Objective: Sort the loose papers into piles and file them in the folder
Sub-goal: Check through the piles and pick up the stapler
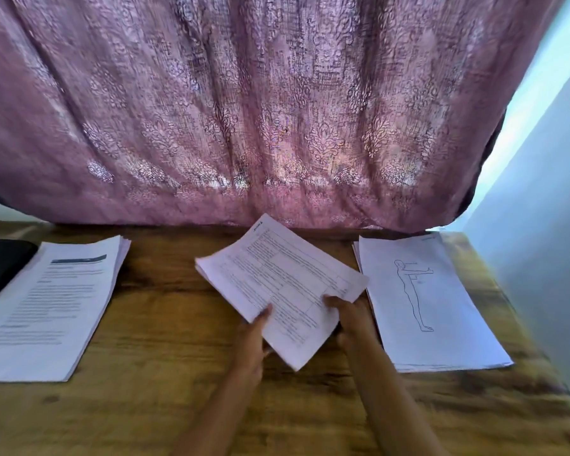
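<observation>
A stack of printed papers (277,284) with a table on the top sheet is held tilted above the middle of the wooden table (165,357). My left hand (252,340) grips its lower left edge, thumb on top. My right hand (349,315) grips its lower right edge, thumb on the top sheet. A pile of text pages (50,307) lies flat at the left. Another pile (425,301), topped by a line drawing of a standing figure, lies flat at the right. A dark folder-like thing (0,264) shows at the far left edge, partly out of frame.
A purple patterned curtain (244,110) hangs right behind the table's far edge. A pale wall (547,225) closes in on the right. Bare wood shows between the piles and along the near edge.
</observation>
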A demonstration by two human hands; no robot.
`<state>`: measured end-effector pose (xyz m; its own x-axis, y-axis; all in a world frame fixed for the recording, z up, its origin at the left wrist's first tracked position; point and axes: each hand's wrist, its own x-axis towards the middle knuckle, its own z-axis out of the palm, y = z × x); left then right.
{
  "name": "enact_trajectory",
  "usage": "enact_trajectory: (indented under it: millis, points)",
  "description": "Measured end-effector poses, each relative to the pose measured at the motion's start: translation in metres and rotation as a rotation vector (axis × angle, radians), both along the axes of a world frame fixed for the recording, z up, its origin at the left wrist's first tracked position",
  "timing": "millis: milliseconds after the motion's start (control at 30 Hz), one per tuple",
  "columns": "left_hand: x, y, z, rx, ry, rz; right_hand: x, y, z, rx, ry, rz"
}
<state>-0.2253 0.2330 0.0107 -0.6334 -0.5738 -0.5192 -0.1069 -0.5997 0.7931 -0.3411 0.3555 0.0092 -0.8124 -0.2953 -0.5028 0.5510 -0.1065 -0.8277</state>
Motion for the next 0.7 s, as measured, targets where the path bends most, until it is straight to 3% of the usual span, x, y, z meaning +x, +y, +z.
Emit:
enact_trajectory:
  millis: [100,167,267,400,500,600,700]
  points:
    - [0.017,-0.068,0.009,0.235,0.159,0.104,-0.021,0.025,0.009,0.074,0.016,0.119]
    - [0.028,-0.117,0.013,0.330,0.144,0.039,-0.033,0.038,0.015,0.133,-0.006,0.223]
    - [0.027,-0.147,0.022,0.194,-0.022,-0.287,-0.043,0.044,0.025,0.190,0.007,0.348]
    - [0.021,-0.138,0.029,0.119,-0.067,-0.593,-0.045,0.033,0.033,0.166,0.055,0.442]
    - [0.026,-0.130,0.019,0.116,-0.123,-0.549,-0.043,0.031,0.032,0.153,0.039,0.380]
    - [0.033,-0.121,0.008,-0.045,-0.188,-0.440,-0.038,0.035,0.021,0.180,-0.010,0.391]
    - [0.035,-0.104,0.011,-0.172,-0.211,-0.337,-0.027,0.031,0.019,0.236,0.091,0.400]
